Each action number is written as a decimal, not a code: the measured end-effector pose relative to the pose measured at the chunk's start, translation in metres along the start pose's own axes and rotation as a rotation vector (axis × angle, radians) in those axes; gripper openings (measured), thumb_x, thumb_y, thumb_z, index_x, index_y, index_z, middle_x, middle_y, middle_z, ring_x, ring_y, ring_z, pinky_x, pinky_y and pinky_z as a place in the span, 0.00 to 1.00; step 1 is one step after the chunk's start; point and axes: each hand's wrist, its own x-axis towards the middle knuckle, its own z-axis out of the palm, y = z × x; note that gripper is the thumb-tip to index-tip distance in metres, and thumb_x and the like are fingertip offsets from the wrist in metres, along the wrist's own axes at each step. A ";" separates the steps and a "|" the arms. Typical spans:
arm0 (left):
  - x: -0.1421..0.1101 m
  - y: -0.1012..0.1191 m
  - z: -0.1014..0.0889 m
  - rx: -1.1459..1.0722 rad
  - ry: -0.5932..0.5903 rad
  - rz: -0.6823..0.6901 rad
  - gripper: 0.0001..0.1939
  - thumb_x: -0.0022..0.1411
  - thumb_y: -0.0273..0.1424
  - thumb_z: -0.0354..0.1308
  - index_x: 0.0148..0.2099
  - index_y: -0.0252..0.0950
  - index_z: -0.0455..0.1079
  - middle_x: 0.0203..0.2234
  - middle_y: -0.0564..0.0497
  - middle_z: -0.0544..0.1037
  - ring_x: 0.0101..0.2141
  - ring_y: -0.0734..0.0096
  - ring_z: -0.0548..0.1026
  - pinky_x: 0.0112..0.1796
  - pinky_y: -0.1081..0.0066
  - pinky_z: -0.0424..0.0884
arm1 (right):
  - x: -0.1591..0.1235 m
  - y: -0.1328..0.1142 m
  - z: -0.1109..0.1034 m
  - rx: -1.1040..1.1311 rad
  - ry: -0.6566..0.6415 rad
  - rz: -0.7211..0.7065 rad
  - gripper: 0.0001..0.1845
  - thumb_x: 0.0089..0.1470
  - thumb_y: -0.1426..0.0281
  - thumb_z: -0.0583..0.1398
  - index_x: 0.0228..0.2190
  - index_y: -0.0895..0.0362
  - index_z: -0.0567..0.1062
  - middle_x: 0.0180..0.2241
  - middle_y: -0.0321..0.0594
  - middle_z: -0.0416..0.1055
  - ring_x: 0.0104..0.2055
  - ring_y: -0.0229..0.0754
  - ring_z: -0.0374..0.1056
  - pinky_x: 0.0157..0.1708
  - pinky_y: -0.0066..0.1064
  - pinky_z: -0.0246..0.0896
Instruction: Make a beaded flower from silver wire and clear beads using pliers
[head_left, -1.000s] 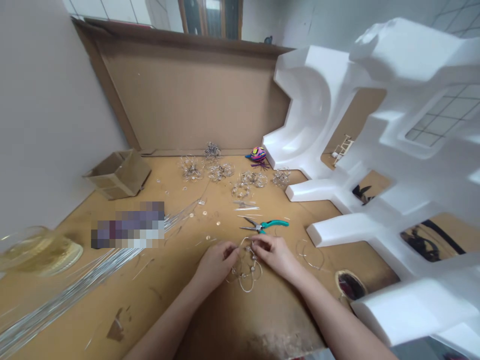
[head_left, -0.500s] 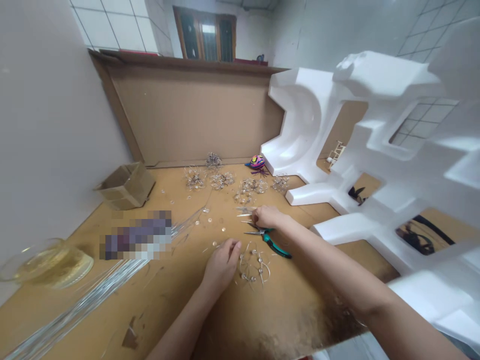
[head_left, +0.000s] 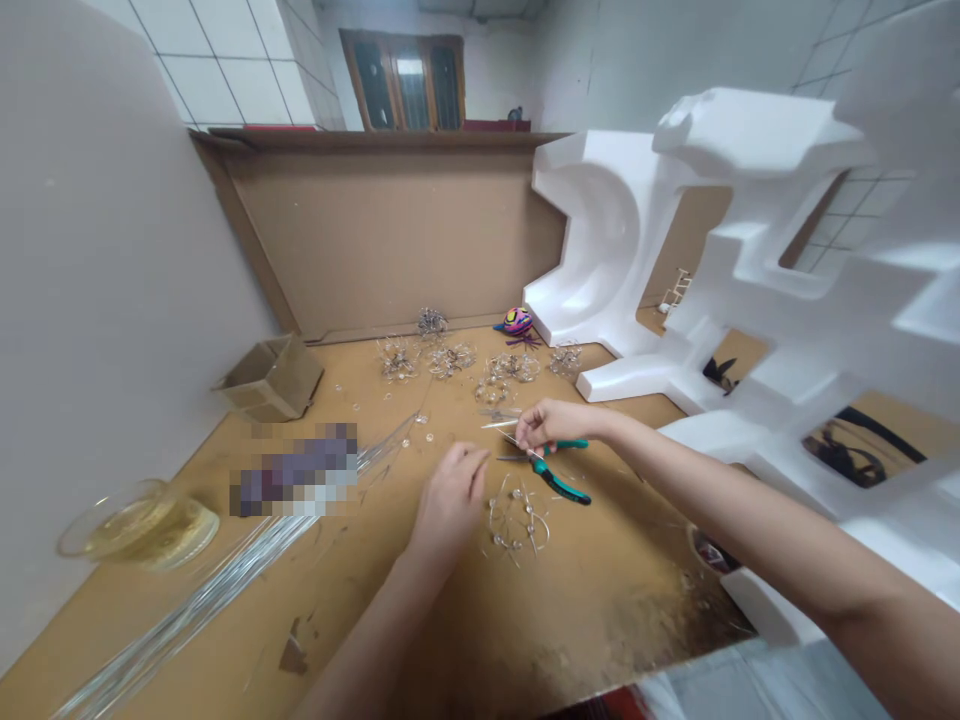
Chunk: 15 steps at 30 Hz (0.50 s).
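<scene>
My right hand (head_left: 541,425) is closed in a pinch over the pliers with teal handles (head_left: 564,486). A thin piece of wire (head_left: 507,435) sticks out from its fingertips towards the left. Short wire pieces (head_left: 499,416) lie just beyond. My left hand (head_left: 451,495) hovers over the table with thumb and fingers pressed together; whatever they hold, if anything, is hidden. Close to its right lies a wire ring with clear beads (head_left: 517,520). Several loose clear beads (head_left: 420,420) are scattered ahead of the left hand.
Several beaded wire clusters (head_left: 450,358) and a colourful toy (head_left: 517,321) lie at the back. Long wires (head_left: 217,590), a glass bowl (head_left: 142,530) and a cardboard box (head_left: 274,380) are on the left. White foam (head_left: 600,230) borders the right side.
My right hand has come away from the short wire pieces, slightly right, with a thin wire in its fingers. My left hand has moved slightly forward. The view has shifted a little.
</scene>
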 end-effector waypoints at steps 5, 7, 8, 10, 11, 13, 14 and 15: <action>0.025 0.026 -0.007 0.236 -0.237 0.242 0.12 0.60 0.27 0.46 0.41 0.37 0.70 0.38 0.44 0.72 0.40 0.61 0.68 0.40 0.66 0.64 | -0.012 -0.009 -0.002 0.099 -0.125 -0.058 0.11 0.46 0.68 0.57 0.32 0.59 0.74 0.26 0.36 0.73 0.25 0.31 0.67 0.23 0.21 0.58; 0.032 0.029 -0.007 0.291 -0.303 0.291 0.11 0.60 0.26 0.46 0.37 0.36 0.71 0.33 0.44 0.73 0.38 0.61 0.69 0.39 0.67 0.64 | -0.016 -0.013 -0.002 0.099 -0.139 -0.055 0.10 0.44 0.69 0.57 0.30 0.59 0.74 0.25 0.35 0.72 0.25 0.31 0.66 0.23 0.21 0.58; 0.035 0.030 -0.006 0.307 -0.326 0.313 0.11 0.59 0.26 0.47 0.36 0.36 0.71 0.31 0.44 0.73 0.37 0.61 0.70 0.38 0.67 0.64 | -0.018 -0.014 -0.002 0.092 -0.141 -0.048 0.09 0.43 0.69 0.57 0.29 0.59 0.74 0.24 0.35 0.72 0.25 0.32 0.66 0.23 0.21 0.58; 0.039 0.032 -0.006 0.341 -0.378 0.302 0.11 0.58 0.24 0.48 0.30 0.36 0.71 0.27 0.45 0.73 0.32 0.62 0.70 0.35 0.68 0.63 | -0.024 -0.017 -0.002 0.056 -0.127 -0.028 0.08 0.40 0.73 0.57 0.27 0.59 0.74 0.23 0.34 0.71 0.24 0.32 0.65 0.23 0.22 0.58; 0.040 0.033 -0.007 0.355 -0.410 0.302 0.11 0.57 0.23 0.48 0.29 0.36 0.71 0.27 0.45 0.73 0.30 0.62 0.70 0.33 0.69 0.62 | -0.027 -0.019 -0.001 0.027 -0.111 -0.018 0.07 0.39 0.74 0.57 0.25 0.60 0.74 0.22 0.34 0.70 0.23 0.32 0.64 0.24 0.23 0.57; 0.042 0.036 -0.006 0.342 -0.460 0.287 0.11 0.57 0.25 0.48 0.29 0.37 0.71 0.26 0.46 0.74 0.29 0.63 0.71 0.31 0.70 0.61 | -0.034 -0.021 0.000 -0.041 -0.064 -0.004 0.08 0.36 0.77 0.57 0.23 0.59 0.74 0.21 0.33 0.70 0.23 0.32 0.63 0.25 0.23 0.56; 0.042 0.037 -0.006 0.317 -0.474 0.272 0.11 0.57 0.25 0.48 0.29 0.37 0.71 0.26 0.46 0.74 0.28 0.64 0.71 0.31 0.70 0.61 | -0.038 -0.023 0.000 -0.075 -0.034 -0.003 0.08 0.35 0.78 0.57 0.22 0.59 0.75 0.21 0.33 0.70 0.24 0.33 0.63 0.25 0.24 0.56; 0.042 0.038 -0.005 0.285 -0.480 0.249 0.11 0.58 0.27 0.48 0.29 0.38 0.70 0.26 0.47 0.74 0.28 0.65 0.70 0.30 0.71 0.60 | -0.041 -0.024 0.001 -0.104 -0.003 -0.005 0.09 0.34 0.79 0.57 0.22 0.58 0.75 0.21 0.33 0.70 0.24 0.33 0.62 0.25 0.24 0.55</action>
